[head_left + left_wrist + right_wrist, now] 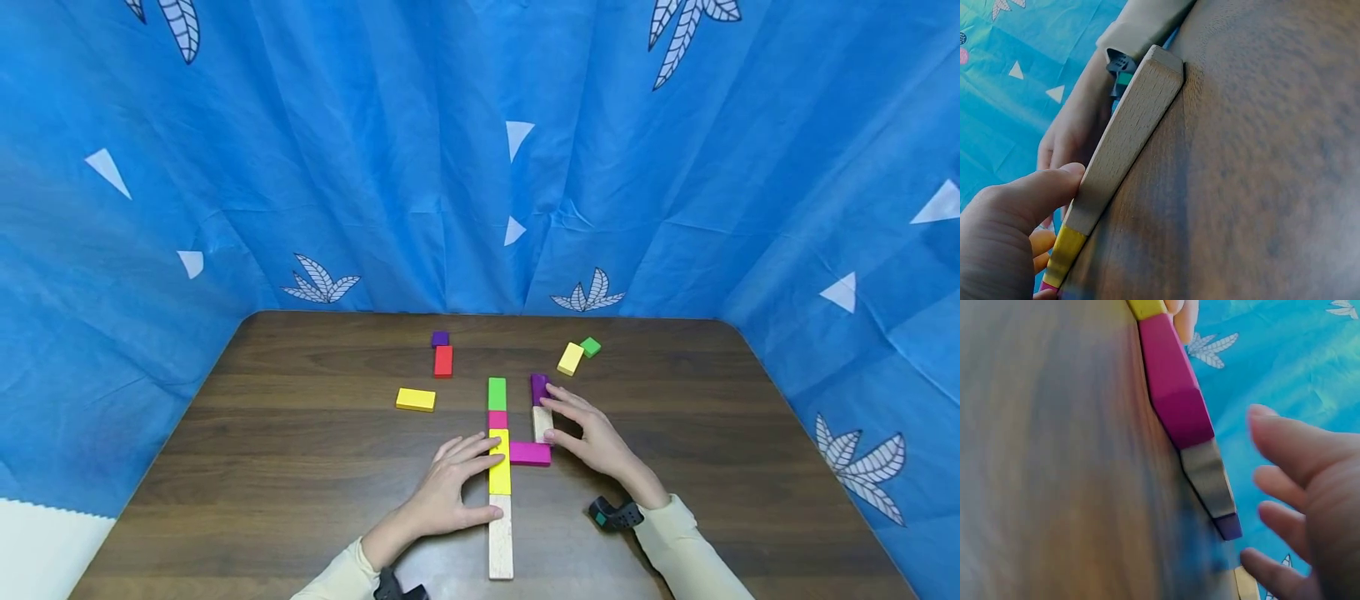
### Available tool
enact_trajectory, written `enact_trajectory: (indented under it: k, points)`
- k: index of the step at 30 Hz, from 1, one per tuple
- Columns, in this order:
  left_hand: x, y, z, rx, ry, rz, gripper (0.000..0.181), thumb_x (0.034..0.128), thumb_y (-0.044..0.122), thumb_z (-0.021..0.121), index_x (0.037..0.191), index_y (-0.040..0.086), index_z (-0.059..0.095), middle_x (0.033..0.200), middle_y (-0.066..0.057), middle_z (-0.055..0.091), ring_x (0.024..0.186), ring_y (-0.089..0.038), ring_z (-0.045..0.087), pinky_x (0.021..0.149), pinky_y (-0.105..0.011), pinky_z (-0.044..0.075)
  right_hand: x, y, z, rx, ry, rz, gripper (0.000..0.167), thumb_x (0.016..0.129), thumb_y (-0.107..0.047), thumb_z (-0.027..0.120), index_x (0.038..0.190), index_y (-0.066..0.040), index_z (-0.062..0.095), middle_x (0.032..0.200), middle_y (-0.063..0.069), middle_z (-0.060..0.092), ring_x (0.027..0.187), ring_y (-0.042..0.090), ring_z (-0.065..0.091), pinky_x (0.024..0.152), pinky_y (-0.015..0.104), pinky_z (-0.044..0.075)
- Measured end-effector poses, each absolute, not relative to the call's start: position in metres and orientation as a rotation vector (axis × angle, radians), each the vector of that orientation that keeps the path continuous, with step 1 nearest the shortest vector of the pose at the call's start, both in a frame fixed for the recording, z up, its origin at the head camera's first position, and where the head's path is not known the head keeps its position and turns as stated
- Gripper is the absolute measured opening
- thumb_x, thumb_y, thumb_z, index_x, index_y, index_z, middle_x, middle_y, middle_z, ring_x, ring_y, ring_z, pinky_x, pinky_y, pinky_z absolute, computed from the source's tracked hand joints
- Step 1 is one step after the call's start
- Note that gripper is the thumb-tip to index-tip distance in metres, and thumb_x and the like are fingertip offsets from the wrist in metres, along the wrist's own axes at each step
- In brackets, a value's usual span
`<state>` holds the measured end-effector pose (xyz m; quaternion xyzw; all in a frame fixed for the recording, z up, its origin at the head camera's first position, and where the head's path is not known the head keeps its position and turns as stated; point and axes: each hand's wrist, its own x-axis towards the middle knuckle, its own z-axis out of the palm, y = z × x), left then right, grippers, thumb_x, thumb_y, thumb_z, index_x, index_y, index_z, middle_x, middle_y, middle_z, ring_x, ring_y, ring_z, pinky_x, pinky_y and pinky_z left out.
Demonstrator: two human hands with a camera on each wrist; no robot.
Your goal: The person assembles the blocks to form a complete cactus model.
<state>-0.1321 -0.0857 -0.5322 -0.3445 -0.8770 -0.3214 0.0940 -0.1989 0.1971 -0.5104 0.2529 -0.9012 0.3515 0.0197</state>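
The left hand [450,492], fingers spread, lies over the yellow block [500,481] and long wooden block [501,546], apparently steadying them on the worktop [300,458]; the right hand [597,439], wide and empty, hovers by the purple block [538,390] and short wooden block [541,424], presumably for alignment.

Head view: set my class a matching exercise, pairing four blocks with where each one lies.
1. Red block
2. Long pale block
3. Short pale block
4. Long magenta block

A. Near end of the central row
B. Crosswise, right of the central row
C. Left of the central row
D. Between a purple block and a magenta one

Pairs: 1-C; 2-A; 3-D; 4-B
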Motion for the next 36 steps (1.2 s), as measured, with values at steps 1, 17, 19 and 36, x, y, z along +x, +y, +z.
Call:
enact_trajectory:
  k: [1,17,19,36]
  points:
    - [-0.132,-0.086,-0.533,-1.025,-2.596,-0.952,0.066,0.0750,0.050,0.076,0.129,0.015,0.065,0.144,-0.001,0.054,0.137,-0.029,0.046,0.109,-0.057,0.033,-0.201,0.198,-0.509,0.761,-2.771,1.093,0.054,0.088,-0.029,0.072,0.137,-0.014,0.058,0.151,0.010,0.046,0.140,0.037,0.040,0.108,0.064,0.035]
    - [-0.133,-0.087,-0.534,-1.024,-2.588,-0.953,0.066,0.0764,0.053,0.074,0.129,0.015,0.064,0.145,0.000,0.054,0.137,-0.027,0.045,0.109,-0.056,0.032,-0.265,0.224,-0.497,0.020,-2.887,1.378,0.064,0.089,-0.017,0.070,0.144,0.002,0.043,0.137,0.026,0.052,0.123,0.039,0.055,0.093,0.047,0.054]
    - [-0.133,-0.087,-0.534,-1.024,-2.585,-0.953,0.066,0.0762,0.053,0.075,0.129,0.015,0.064,0.144,0.000,0.054,0.137,-0.027,0.045,0.109,-0.056,0.033,-0.272,0.225,-0.496,0.023,-2.902,1.383,0.068,0.088,-0.016,0.071,0.145,0.003,0.040,0.138,0.027,0.051,0.124,0.040,0.054,0.093,0.047,0.053]
    - [-0.132,-0.087,-0.530,-1.007,-2.620,-0.962,0.067,0.0740,0.051,0.077,0.130,0.017,0.064,0.145,0.002,0.053,0.139,-0.026,0.044,0.110,-0.055,0.032,-0.295,0.229,-0.495,0.068,-2.942,1.407,0.077,0.082,-0.013,0.076,0.146,0.005,0.038,0.136,0.027,0.050,0.117,0.039,0.057,0.088,0.042,0.055]
